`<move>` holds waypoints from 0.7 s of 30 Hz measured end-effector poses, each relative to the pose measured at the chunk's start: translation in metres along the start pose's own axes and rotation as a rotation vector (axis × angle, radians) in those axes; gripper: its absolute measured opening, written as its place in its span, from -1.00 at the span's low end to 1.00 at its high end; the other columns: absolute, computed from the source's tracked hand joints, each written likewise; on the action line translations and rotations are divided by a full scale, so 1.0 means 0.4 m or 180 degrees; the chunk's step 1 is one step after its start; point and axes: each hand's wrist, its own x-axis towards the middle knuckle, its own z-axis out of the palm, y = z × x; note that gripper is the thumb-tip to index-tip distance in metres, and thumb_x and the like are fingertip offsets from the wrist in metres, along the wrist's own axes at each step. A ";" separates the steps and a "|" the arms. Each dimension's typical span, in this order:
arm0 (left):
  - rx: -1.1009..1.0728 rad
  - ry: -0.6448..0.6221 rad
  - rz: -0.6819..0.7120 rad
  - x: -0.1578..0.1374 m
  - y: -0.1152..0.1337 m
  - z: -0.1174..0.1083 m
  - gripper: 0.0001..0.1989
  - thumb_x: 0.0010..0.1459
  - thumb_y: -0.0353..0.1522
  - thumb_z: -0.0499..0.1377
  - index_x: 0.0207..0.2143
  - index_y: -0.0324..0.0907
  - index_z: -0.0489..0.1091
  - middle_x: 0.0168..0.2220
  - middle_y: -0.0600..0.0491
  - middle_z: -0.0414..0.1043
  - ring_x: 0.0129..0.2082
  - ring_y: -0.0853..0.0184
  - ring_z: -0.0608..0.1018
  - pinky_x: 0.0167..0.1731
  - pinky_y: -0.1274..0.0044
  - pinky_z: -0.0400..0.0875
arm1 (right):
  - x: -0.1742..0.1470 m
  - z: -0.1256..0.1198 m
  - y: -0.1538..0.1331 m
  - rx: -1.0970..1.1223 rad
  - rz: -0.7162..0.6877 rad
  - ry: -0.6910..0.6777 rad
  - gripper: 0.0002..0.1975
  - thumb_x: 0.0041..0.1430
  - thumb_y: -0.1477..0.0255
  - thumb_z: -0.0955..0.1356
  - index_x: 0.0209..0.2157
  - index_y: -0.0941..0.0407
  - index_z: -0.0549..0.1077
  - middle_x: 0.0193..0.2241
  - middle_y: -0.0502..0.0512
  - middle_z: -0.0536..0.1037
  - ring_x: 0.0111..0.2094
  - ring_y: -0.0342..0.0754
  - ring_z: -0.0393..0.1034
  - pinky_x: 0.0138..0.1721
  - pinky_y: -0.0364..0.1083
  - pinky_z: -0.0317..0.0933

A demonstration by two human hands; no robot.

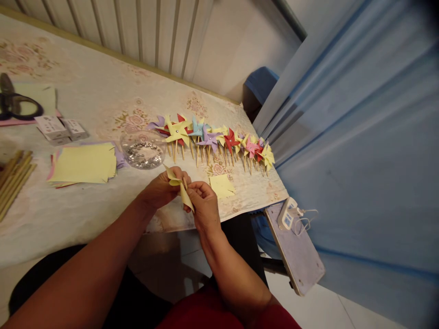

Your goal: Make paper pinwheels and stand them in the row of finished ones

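Curled yellow paper (187, 200) is pinched between both hands, above the near edge of the tabletop (82, 217). From the left, I see a paper stack (82, 164), then a clear dish (144, 136) of small metal pieces (146, 160), which a knock from the nearby left hand (167, 187) could spill. Each hand's grip is closed on the paper, the right hand (206, 206) on its lower fold, where pulling too hard might tear it; rightward, a careless sweep could crumple a loose yellow sheet (221, 186) or the row of pinwheels (210, 138).
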 end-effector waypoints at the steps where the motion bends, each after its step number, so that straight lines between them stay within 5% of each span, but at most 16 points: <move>1: -0.0010 0.0006 0.0011 0.000 -0.001 -0.001 -0.67 -0.12 -0.39 0.46 -0.54 -0.21 0.30 -0.51 0.10 0.40 -0.52 0.39 0.48 -0.57 0.61 0.40 | 0.000 0.000 0.000 0.0004 -0.0004 -0.0001 -0.73 -0.14 0.28 0.51 -0.45 0.09 0.42 -0.64 -0.14 0.46 -0.73 -0.26 0.18 -0.74 -0.25 0.02; 21: 0.0093 0.0155 -0.0001 -0.001 0.000 -0.002 -0.65 -0.10 -0.33 0.44 -0.55 -0.20 0.27 -0.51 0.10 0.38 -0.52 0.40 0.47 -0.57 0.61 0.37 | 0.006 0.002 -0.007 -0.0084 -0.0104 -0.0039 -0.71 -0.16 0.27 0.53 -0.45 0.09 0.43 -0.66 -0.16 0.43 -0.73 -0.25 0.19 -0.72 -0.25 0.02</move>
